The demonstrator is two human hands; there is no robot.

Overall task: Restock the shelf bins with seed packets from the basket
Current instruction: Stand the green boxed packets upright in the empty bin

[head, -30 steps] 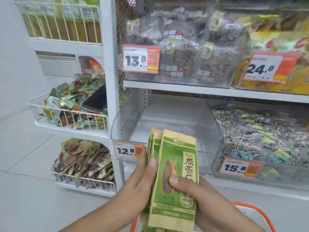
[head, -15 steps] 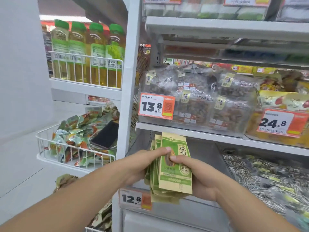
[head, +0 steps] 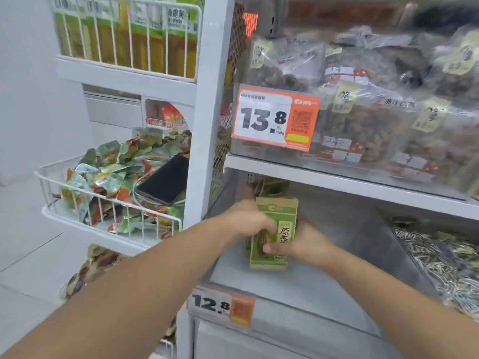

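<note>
A stack of green and tan seed packets (head: pixel 277 216) stands upright inside the clear shelf bin (head: pixel 298 286) marked 12.8. My left hand (head: pixel 246 220) grips the stack from its left side, thumb over the front packet. My right hand (head: pixel 304 242) holds it from the right, thumb pressed on the lower front. Both arms reach into the bin under the shelf board above. The basket is out of view.
A clear bin of dark seed bags (head: pixel 363 104) tagged 13.8 sits on the shelf above. Striped seed packs (head: pixel 440 260) fill the bin to the right. On the left, a white wire basket (head: pixel 77 200) holds foil packets and a black phone (head: pixel 163 182).
Both hands carried the packet stack up from in front of the shelf and forward into the 12.8 bin. The view shifted up and then down again.
</note>
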